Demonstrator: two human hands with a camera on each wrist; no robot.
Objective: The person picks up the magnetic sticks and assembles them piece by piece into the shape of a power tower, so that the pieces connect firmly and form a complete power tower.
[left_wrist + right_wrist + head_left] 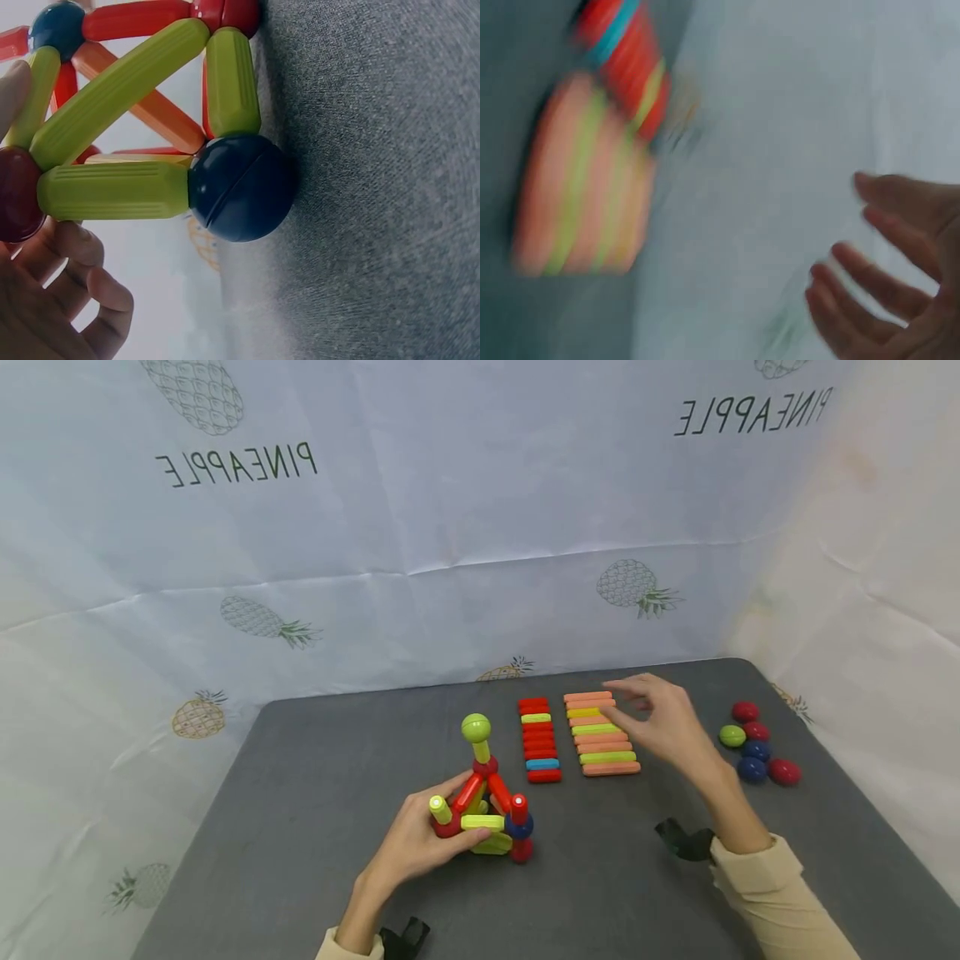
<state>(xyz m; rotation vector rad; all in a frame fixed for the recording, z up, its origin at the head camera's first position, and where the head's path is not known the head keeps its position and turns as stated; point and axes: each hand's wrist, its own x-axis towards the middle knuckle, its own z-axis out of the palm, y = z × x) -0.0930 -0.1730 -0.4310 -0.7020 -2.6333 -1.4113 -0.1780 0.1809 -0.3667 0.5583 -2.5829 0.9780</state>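
Head view: at six o'clock, the left hand [420, 835] clamps a glossy ball-and-rod frame [482, 821]; slim rods [606, 747] lie at its two o'clock. Left wrist: grooved green bars [112, 191] meet a seamed navy ball [241, 187]. Right wrist: the right hand [889, 292], fingers apart.

From where I stand, the word PINEAPPLE [237, 465] is printed in thin, dark capitals on the pale cloth [480, 485] behind the table [300, 827], at the upper left of the head view, its letters running backwards from right to left and its line climbing slightly towards the right, just under a pineapple drawing [198, 393]. The same word reads a second time on that cloth, at the upper right of the frame, again backwards and slightly slanted, below another drawing [780, 367] cut off by the top edge.
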